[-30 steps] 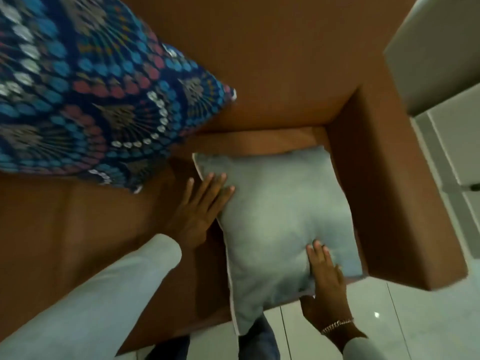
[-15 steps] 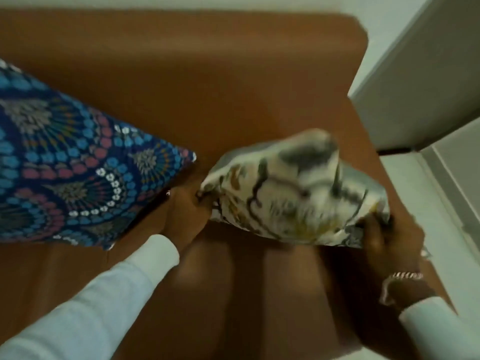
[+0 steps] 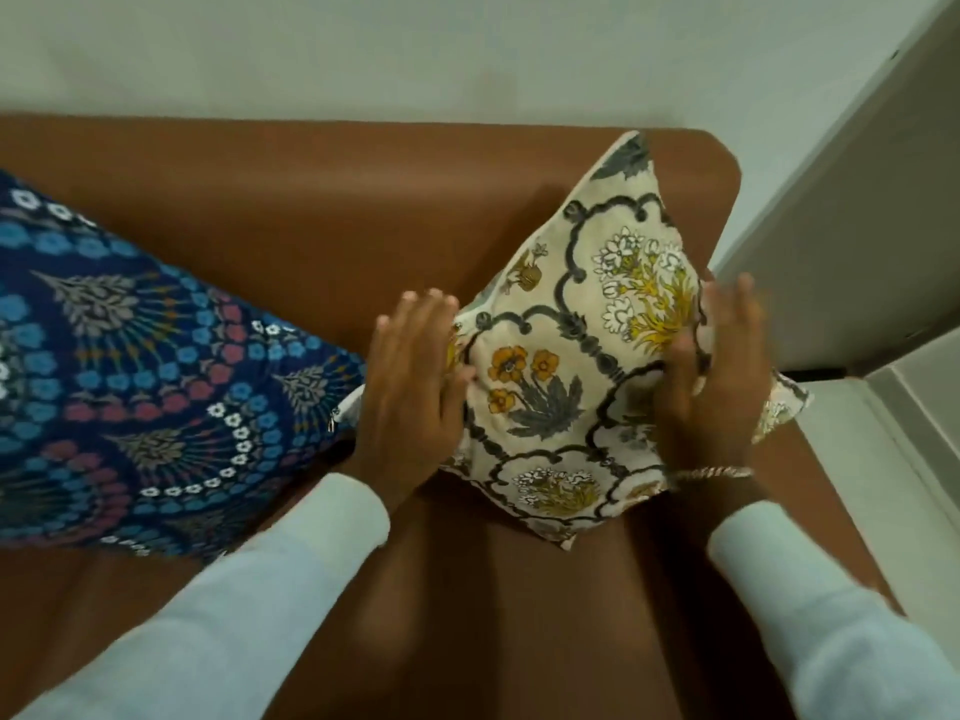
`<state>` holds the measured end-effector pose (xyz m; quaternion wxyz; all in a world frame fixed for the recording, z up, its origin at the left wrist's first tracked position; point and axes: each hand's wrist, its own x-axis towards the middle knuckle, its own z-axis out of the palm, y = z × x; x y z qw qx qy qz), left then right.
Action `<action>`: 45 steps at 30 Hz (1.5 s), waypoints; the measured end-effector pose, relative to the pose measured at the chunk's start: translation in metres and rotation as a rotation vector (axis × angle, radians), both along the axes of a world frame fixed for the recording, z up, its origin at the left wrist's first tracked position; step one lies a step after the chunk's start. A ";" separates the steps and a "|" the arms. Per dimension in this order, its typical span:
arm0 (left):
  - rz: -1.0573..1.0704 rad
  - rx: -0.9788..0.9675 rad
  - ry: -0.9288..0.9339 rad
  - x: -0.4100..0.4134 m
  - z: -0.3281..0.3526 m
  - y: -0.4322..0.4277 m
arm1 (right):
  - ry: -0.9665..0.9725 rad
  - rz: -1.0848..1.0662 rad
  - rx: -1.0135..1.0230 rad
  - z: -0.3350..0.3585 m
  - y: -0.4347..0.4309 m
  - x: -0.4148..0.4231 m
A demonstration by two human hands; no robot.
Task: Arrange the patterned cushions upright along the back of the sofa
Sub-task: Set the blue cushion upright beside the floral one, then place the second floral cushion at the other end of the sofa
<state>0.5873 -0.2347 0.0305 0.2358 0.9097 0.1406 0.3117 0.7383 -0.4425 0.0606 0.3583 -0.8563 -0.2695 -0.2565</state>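
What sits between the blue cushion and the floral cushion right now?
In the head view, only the left hand, laid flat against the floral cushion and beside the blue cushion, over bare brown sofa.

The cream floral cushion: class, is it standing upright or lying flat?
Upright: the cream floral cushion stands on one corner against the brown sofa back, patterned face outward, left hand and right hand flat against its sides.

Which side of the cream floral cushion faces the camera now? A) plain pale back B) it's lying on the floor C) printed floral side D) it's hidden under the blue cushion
C: the cream floral cushion shows its yellow flowers and grey scallop lines, propped on a corner against the sofa back, with the left hand and right hand flat on its two sides.
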 end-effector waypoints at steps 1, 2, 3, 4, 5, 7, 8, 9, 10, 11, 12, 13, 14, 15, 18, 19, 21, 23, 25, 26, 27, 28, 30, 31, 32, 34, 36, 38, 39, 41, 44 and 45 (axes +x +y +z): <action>-0.082 0.069 0.031 -0.011 0.000 -0.001 | -0.057 0.096 -0.119 -0.001 0.013 -0.021; -0.139 0.132 0.090 -0.022 -0.001 0.001 | -0.091 0.162 -0.307 -0.003 0.025 -0.036; -0.162 0.186 0.159 -0.033 -0.002 0.007 | -0.101 0.172 -0.477 -0.004 0.035 -0.043; -0.147 0.237 0.228 -0.046 -0.002 0.017 | -0.063 0.122 -0.553 -0.003 0.042 -0.044; -0.106 0.277 0.293 -0.060 -0.001 0.032 | 0.013 0.014 -0.536 0.000 0.049 -0.044; -0.006 0.356 0.395 -0.091 0.001 0.070 | 0.255 -0.236 -0.274 0.011 0.061 -0.051; 0.032 0.408 0.424 -0.110 0.003 0.092 | 0.324 -0.332 -0.119 0.017 0.073 -0.063; 0.057 0.460 0.436 -0.127 0.005 0.110 | 0.317 -0.379 -0.038 0.021 0.087 -0.079; 0.072 0.496 0.421 -0.148 0.007 0.129 | 0.262 -0.352 -0.047 0.024 0.108 -0.103; 0.076 0.516 0.390 -0.167 0.010 0.144 | 0.191 -0.266 -0.119 0.023 0.129 -0.125; 0.082 0.518 0.348 -0.185 0.012 0.161 | 0.135 -0.153 -0.215 0.019 0.150 -0.149; 0.108 0.501 0.309 -0.203 0.015 0.177 | 0.103 -0.056 -0.304 0.012 0.171 -0.170; 0.163 0.448 0.287 -0.218 0.019 0.195 | 0.116 0.000 -0.395 0.004 0.189 -0.187; 0.239 0.333 0.272 -0.228 0.023 0.212 | 0.163 0.012 -0.480 -0.006 0.203 -0.200; 0.357 -0.232 0.287 -0.235 0.032 0.257 | 0.307 -0.055 -0.731 -0.040 0.208 -0.212; 0.353 -0.314 0.319 -0.233 0.033 0.266 | 0.290 -0.070 -0.827 -0.047 0.201 -0.208; 0.370 -0.319 0.327 -0.231 0.031 0.278 | 0.175 -0.087 -0.964 -0.055 0.186 -0.195; 0.383 -0.280 0.152 -0.239 0.020 0.283 | 0.111 -0.113 -0.952 -0.056 0.177 -0.179; 0.327 -0.232 -0.097 -0.258 0.001 0.285 | 0.087 -0.119 -0.886 -0.055 0.175 -0.163; 0.327 -0.204 -0.178 -0.267 -0.010 0.286 | 0.080 -0.125 -0.868 -0.056 0.175 -0.158; 0.342 -0.191 -0.225 -0.273 -0.019 0.288 | 0.071 -0.130 -0.850 -0.058 0.176 -0.153; 0.361 -0.186 -0.255 -0.276 -0.027 0.290 | 0.059 -0.138 -0.827 -0.061 0.177 -0.148; 0.360 -0.157 -0.294 -0.277 -0.036 0.293 | 0.021 -0.153 -0.768 -0.067 0.183 -0.140; 0.328 -0.153 -0.317 -0.275 -0.039 0.294 | -0.001 -0.165 -0.735 -0.069 0.186 -0.137; 0.297 -0.162 -0.339 -0.273 -0.040 0.295 | -0.024 -0.181 -0.710 -0.070 0.188 -0.133; 0.308 -0.209 -0.356 -0.274 -0.046 0.300 | -0.059 -0.202 -0.691 -0.070 0.188 -0.123; 0.388 -0.253 -0.301 -0.278 -0.055 0.304 | -0.073 -0.211 -0.693 -0.067 0.186 -0.115; 0.422 -0.246 -0.278 -0.277 -0.052 0.300 | -0.060 -0.195 -0.701 -0.064 0.186 -0.110; 0.390 -0.225 -0.296 -0.270 -0.048 0.294 | -0.061 -0.181 -0.712 -0.063 0.186 -0.108; 0.290 -0.150 -0.330 -0.248 -0.036 0.282 | -0.033 -0.124 -0.648 -0.058 0.189 -0.106; 0.254 -0.021 -0.164 -0.216 -0.016 0.268 | 0.236 -0.073 0.038 -0.039 0.199 -0.125; 0.262 0.003 -0.094 -0.214 -0.013 0.267 | 0.221 -0.049 0.188 -0.034 0.201 -0.140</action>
